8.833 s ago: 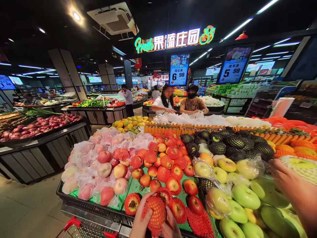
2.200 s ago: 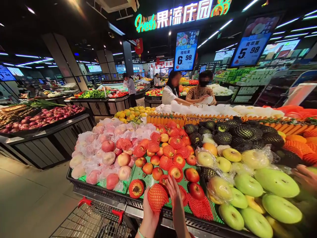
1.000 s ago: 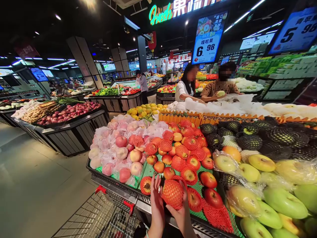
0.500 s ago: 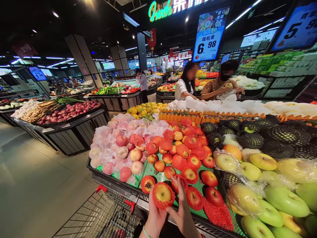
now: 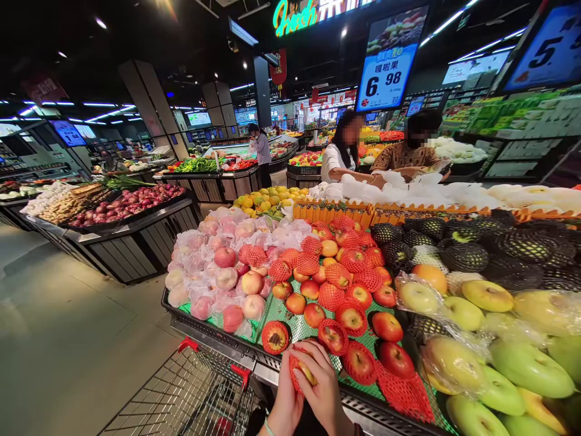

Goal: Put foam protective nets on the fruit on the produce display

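Observation:
Low in the middle of the head view, an apple in a red foam net is clasped between my two hands. My left hand wraps it from the left and below. Over its top and right side curl the fingers of my right hand, so most of the fruit is hidden. Just beyond my fingers, a netted apple with a dark patch lies on the green mat. Several other red apples, some in nets, lie in rows to the right.
A wire shopping cart with red corner pieces stands at lower left against the display. Bagged pink apples fill the left section; green-yellow fruit lies at right. Two people stand behind the display.
My right hand, formerly raised with fingers spread beside the apple, has closed over it. The apple has turned and is now mostly covered. Across the display, the two people's arms have lowered.

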The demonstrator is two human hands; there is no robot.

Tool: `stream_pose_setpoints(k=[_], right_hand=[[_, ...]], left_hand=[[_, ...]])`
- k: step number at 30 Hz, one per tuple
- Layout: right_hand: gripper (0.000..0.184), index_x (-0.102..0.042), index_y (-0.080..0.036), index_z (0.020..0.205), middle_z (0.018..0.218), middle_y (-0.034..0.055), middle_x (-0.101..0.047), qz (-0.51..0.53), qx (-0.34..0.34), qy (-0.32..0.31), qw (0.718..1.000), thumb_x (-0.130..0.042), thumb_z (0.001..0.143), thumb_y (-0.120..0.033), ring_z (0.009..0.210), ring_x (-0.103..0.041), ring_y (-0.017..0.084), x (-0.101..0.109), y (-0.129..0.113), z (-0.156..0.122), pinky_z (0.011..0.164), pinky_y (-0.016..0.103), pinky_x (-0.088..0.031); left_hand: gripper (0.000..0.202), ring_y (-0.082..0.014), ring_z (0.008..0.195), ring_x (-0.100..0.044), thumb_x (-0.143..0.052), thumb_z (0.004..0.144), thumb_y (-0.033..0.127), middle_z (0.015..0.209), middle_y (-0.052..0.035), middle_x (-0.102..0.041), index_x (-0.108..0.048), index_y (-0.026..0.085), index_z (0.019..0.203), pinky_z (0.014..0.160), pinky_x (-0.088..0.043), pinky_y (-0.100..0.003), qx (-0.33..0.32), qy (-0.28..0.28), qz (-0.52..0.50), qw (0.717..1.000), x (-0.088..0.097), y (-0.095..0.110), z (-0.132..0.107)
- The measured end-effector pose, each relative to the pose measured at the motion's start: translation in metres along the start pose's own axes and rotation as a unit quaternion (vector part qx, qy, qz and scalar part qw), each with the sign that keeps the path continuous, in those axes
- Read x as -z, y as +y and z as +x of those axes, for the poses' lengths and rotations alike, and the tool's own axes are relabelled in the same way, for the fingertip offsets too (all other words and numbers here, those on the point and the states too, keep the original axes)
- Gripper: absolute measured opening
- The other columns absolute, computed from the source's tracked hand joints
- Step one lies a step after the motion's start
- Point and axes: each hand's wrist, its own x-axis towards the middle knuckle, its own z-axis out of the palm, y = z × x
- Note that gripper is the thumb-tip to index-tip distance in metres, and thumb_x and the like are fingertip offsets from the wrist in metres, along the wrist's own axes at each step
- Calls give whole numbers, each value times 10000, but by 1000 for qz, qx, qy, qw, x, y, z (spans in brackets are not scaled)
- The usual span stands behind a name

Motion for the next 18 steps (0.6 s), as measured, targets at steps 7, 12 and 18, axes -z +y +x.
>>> stream_pose_setpoints(k=[7, 12, 18], right_hand=[[762, -261, -254, 1591, 1623, 109, -352, 97, -123, -38, 987, -574, 896, -266, 1522, -322, 303, -11, 17, -12, 1217, 509, -365], [682, -422, -183, 1474, 1513, 150, -514, 92, -232, -62, 966, -631, 831, -273, 1421, -488, 303, -11, 17, 0, 1188, 502, -415], [491, -540, -206, 1285, 1256, 122, -688, 34, -151, -31, 987, -670, 822, -303, 1166, -677, 286, 0, 34, 24, 1018, 450, -570]], left_hand=[[361, -250, 1148, -709, -616, 905, 247, 1106, -89, -781, -652, 179, 1258, 1021, -558, -312, -109, -33, 52, 992, 6, 10, 9], [423, -298, 1131, -698, -674, 850, 486, 1100, -98, -771, -706, 165, 1124, 1039, -547, -379, -181, -112, 158, 964, 7, 14, 19], [439, -319, 1210, -619, -710, 836, 544, 1216, -122, -729, -755, 193, 1095, 1188, -383, -472, -297, -164, 271, 901, 12, 40, 21]])
